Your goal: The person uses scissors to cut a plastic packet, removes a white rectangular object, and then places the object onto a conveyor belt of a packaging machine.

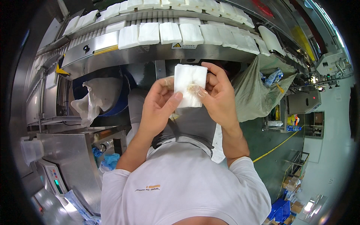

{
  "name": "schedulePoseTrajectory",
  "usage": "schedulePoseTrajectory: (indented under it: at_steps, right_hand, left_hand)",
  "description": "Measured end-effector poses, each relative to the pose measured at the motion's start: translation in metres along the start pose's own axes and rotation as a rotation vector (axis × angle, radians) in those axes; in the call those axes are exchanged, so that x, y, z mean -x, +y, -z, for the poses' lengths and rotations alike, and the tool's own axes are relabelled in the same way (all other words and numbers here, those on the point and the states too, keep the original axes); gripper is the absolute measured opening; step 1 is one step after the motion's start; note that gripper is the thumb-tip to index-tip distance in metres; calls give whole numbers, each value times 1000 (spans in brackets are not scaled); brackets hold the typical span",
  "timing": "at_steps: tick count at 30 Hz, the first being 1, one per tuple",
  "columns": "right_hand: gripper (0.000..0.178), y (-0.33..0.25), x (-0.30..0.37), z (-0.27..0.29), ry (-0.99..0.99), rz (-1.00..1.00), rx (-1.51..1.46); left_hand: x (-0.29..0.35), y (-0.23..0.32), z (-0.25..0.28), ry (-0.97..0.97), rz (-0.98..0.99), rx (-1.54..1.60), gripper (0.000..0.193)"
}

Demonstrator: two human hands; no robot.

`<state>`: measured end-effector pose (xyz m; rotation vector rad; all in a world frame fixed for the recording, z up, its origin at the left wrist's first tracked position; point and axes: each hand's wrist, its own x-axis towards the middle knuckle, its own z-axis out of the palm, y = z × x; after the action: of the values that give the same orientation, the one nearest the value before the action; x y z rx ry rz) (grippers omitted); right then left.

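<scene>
A white folded pad (189, 75), like a small stack of soft cloth or wipes, is held upright in front of my body. My left hand (160, 103) grips its left edge, thumb on the near face and fingers curled behind. My right hand (222, 98) grips the right side, its thumb pressed on the pad's face. That thumb wears a pale, translucent finger cover (195, 89). Fingers behind the pad are partly hidden. Beyond my hands, a row of similar white pads (170, 33) lies along the steel conveyor (150, 53).
Left of my legs stands a blue bin (119, 101) with a clear bag (92, 101). A grey-green sack (255, 93) hangs open at the right. A steel cabinet (71, 157) and a digital scale (52, 176) stand at the lower left.
</scene>
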<state>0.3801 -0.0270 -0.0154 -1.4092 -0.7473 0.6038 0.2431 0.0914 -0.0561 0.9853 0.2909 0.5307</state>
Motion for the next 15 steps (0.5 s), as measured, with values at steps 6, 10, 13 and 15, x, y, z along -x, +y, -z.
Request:
schedulePoseTrajectory:
  at_steps: [6, 10, 13, 15]
  right_hand:
    - [57, 1, -2, -1, -31, -29, -109]
    - [58, -1, -3, -2, -56, -69, -148]
    - [57, 4, -5, 2, -86, -46, -153]
    - [55, 4, -3, 3, -73, -54, -107]
  left_hand:
    - [0, 5, 3, -83, 193, 108, 37]
    - [-5, 8, 9, -116, 246, 128, 35]
    - [-7, 8, 13, -110, 206, 57, 33]
    - [-8, 10, 12, -46, 205, 68, 32]
